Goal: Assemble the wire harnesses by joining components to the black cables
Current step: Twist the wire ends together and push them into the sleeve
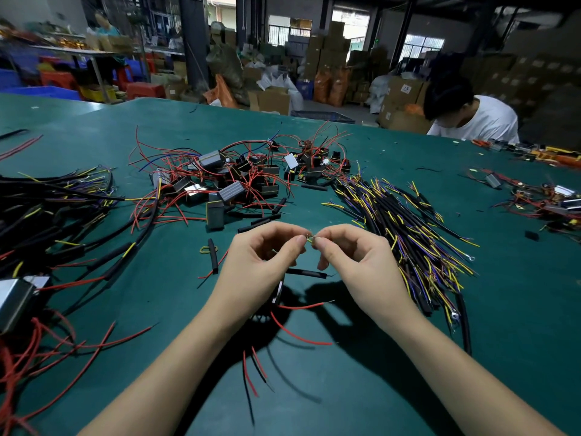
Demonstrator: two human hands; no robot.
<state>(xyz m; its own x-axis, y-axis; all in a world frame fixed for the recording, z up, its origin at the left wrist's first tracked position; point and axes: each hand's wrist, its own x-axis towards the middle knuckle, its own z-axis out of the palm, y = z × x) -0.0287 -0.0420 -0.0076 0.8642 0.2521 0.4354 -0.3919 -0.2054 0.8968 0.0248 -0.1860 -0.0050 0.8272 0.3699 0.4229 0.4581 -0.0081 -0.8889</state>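
Left hand: raised over the green counter, thumb and forefinger pinched on a small wire end; other fingers curled.
Right hand: meets the left at the fingertips, pinching the same wire end from the other side. The joint is too small to tell in detail.
Component: partly hidden under the left hand, hanging above the counter; red leads trail from it toward the viewer.
Black tube: short piece between the two hands, just below the pinch.
Black cables: loose heap with yellow and purple ends, right of the hands, lying on the counter.
Component pile: grey and black blocks with red wires, beyond the hands, mid-counter.
Finished harnesses: black cables in a heap at the left edge.
Sleeve pieces: short black lengths scattered between the pile and the left hand.
Person: white shirt, seated at the far right side of the counter.
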